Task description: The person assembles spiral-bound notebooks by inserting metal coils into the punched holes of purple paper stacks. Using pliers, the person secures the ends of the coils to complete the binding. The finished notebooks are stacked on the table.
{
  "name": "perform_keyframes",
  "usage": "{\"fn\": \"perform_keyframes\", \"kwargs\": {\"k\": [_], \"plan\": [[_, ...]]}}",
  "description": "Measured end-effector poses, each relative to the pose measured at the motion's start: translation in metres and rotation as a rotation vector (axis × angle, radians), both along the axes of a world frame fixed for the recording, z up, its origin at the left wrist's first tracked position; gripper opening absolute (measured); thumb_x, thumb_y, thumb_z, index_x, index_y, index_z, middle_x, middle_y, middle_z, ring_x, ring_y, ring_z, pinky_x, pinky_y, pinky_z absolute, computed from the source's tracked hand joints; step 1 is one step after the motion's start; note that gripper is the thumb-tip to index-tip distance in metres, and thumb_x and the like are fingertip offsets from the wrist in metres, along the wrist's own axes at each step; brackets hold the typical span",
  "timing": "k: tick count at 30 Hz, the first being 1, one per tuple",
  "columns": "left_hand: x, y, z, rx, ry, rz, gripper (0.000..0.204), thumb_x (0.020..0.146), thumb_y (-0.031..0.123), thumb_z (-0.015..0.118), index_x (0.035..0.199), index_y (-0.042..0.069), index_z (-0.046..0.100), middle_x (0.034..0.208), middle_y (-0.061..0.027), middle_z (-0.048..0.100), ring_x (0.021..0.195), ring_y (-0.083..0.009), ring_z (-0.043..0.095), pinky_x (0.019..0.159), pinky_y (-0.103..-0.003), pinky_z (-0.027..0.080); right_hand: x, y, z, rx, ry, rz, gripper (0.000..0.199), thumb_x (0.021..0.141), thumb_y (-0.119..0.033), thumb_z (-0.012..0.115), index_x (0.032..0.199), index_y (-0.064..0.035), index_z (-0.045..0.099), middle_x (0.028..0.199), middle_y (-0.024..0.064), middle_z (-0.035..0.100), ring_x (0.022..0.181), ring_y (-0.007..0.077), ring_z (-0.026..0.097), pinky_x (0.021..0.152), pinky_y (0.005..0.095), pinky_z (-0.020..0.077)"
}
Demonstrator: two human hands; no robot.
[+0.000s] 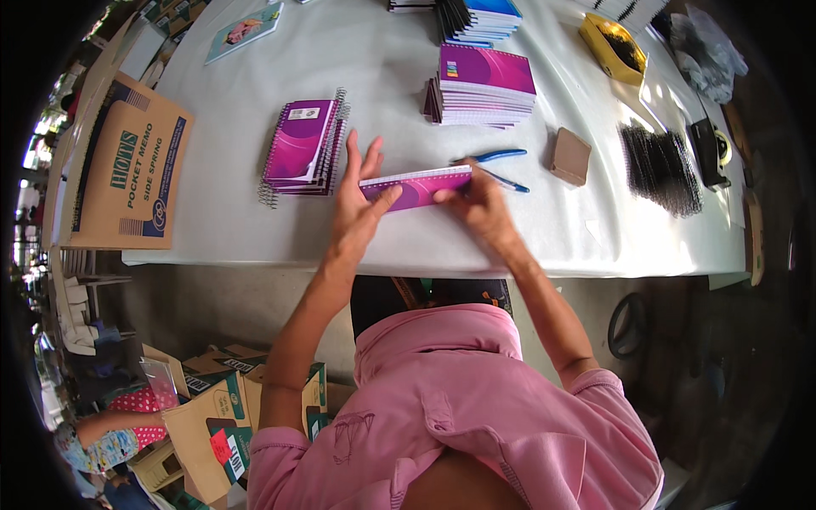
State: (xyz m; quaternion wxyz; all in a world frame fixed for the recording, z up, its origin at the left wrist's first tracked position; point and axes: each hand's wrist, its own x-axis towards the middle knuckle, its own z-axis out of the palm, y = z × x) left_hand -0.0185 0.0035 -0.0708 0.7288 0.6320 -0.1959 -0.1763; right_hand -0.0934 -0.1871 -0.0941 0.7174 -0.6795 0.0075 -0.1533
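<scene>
gripping purple notepad (416, 189) at ends, left hand (355, 202) and right hand (484, 211); pink-swirled cover (418, 197), punched holes, white pages (413, 175)

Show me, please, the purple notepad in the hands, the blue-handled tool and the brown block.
Purple notepad (417, 192), head view: on its cover.
Blue-handled tool (503, 155), head view: on its upper handle.
Brown block (570, 156), head view: on its top face.

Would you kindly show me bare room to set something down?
Between the cardboard box and bound purple notebooks, and between those and the tall purple stack. It is crowded around the right hand and blue-handled tool, and farther right by the yellow tray and black coils.
</scene>
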Motion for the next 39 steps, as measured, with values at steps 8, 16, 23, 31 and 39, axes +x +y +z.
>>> {"fn": "perform_keyframes", "kwargs": {"k": [8, 16, 23, 31, 39], "plan": [[-0.014, -0.02, 0.051, 0.73, -1.129, 0.152, 0.094, 0.08, 0.028, 0.074, 0.152, 0.008, 0.017, 0.152, -0.0189, 0.031, 0.142, -0.0358, 0.027, 0.112, -0.053, 0.024, -0.009, 0.008, -0.009, -0.113, 0.049, 0.054, 0.026, 0.085, -0.001, 0.066, 0.106, 0.0005, 0.051, 0.089, 0.008, 0.058, 0.084, 0.0155, 0.051, 0.077, 0.0266, 0.0433], [-0.025, -0.04, 0.045, 0.958, -1.165, -0.118, 0.061, 0.089, 0.015, 0.062, 0.145, 0.013, 0.039, 0.139, -0.0089, 0.053, 0.13, -0.0367, 0.047, 0.106, -0.051, 0.037, -0.014, -0.232, 0.018, -0.965, -0.098, -0.663, 0.03, 0.077, -0.017, 0.078, 0.101, -0.0031, 0.066, 0.095, 0.0086, 0.068, 0.09, 0.0214, 0.064, 0.079, 0.0324, 0.0513], [-0.027, -0.038, 0.048, 0.993, -1.104, -0.111, 0.06, 0.09, 0.011, 0.061, 0.145, 0.014, 0.039, 0.139, -0.0089, 0.052, 0.129, -0.0355, 0.048, 0.106, -0.049, 0.038, -0.017, -0.329, -0.001, -1.788, 0.534, -0.896, 0.02, 0.087, -0.019, 0.053, 0.096, -0.003, 0.062, 0.099, 0.015, 0.061, 0.099, 0.0297, 0.058, 0.078, 0.0449, 0.0428], [-0.027, -0.039, 0.047, 0.937, -1.094, -0.081, 0.061, 0.089, 0.024, 0.064, 0.145, 0.016, 0.041, 0.133, -0.0121, 0.058, 0.121, -0.0402, 0.054, 0.102, -0.051, 0.041, -0.026, -0.292, 0.052, -1.559, 0.204, -0.788, 0.021, 0.086, -0.011, 0.058, 0.106, -0.0039, 0.056, 0.087, 0.0227, 0.062, 0.071, 0.0381, 0.065, 0.061, 0.0485, 0.0523], [-0.023, -0.038, 0.045, 1.006, -1.16, -0.091, 0.057, 0.091, 0.021, 0.061, 0.145, 0.019, 0.041, 0.133, -0.0081, 0.058, 0.121, -0.0368, 0.054, 0.102, -0.053, 0.039, -0.019, -0.063, 0.088, -0.596, 0.073, 0.129, 0.018, 0.081, 0.003, 0.068, 0.097, -0.0032, 0.071, 0.093, 0.0089, 0.068, 0.081, 0.0228, 0.064, 0.071, 0.0343, 0.0512]]}}
